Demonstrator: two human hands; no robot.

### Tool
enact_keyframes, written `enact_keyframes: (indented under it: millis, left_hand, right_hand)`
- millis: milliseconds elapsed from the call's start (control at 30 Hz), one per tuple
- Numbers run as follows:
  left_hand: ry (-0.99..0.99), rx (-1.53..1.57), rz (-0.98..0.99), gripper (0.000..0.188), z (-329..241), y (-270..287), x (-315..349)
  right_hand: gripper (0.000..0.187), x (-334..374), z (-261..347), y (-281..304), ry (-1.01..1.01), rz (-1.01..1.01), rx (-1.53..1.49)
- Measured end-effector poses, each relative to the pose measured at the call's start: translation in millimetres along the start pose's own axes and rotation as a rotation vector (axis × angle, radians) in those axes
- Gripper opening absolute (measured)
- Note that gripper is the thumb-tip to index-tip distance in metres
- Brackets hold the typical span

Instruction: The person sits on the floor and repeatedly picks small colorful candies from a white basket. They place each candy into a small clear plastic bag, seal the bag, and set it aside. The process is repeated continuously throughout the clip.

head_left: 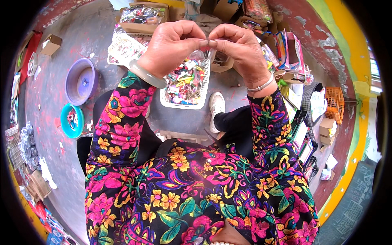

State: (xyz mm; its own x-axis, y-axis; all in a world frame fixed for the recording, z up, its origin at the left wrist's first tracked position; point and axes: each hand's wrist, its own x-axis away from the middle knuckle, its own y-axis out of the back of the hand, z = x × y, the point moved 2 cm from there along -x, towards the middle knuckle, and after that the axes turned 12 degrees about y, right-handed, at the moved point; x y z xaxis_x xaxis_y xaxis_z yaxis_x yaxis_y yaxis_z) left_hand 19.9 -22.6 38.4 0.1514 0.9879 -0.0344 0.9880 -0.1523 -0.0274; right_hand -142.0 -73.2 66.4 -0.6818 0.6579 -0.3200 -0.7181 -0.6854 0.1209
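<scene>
Both hands are raised together over a white plastic basket (164, 98) with slotted sides. My left hand (173, 45) is closed, its thumb and forefinger pinched. The thumb and forefinger of my right hand (241, 49) are pinched too, their tips meeting those of the left. Between them hangs a small piece of see-through plastic (201, 54), perhaps a bag; its shape is hard to make out. Below, the basket holds many small colourful items (185, 83), some in clear wrapping. A pale bangle circles my left wrist, and a thin band my right.
A second white basket (122, 51) and a cardboard box of packets (143, 26) stand beyond my left hand. On the floor at left are a purple basin (81, 81) and a turquoise basin (72, 127). At right are an orange crate (335, 104) and stacked goods along the wall.
</scene>
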Motion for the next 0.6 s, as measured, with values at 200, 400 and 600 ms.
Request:
enact_keyframes:
  millis: [200,400,600]
  left_hand:
    - [0.033,0.014,0.012,0.01,-9.2,5.9,0.0]
    - [0.173,0.048,0.003,0.016,-4.3,12.0,-5.5]
    - [0.06,-0.122,-0.019,0.011,8.2,8.5,-5.1]
  right_hand:
    - [0.012,-3.2,-6.2,0.0,-0.002,-0.009,-0.239]
    - [0.012,-2.1,-13.0,8.3,-0.042,-0.085,-0.005]
    - [0.01,-2.6,-15.7,5.1,-0.047,-0.002,0.048]
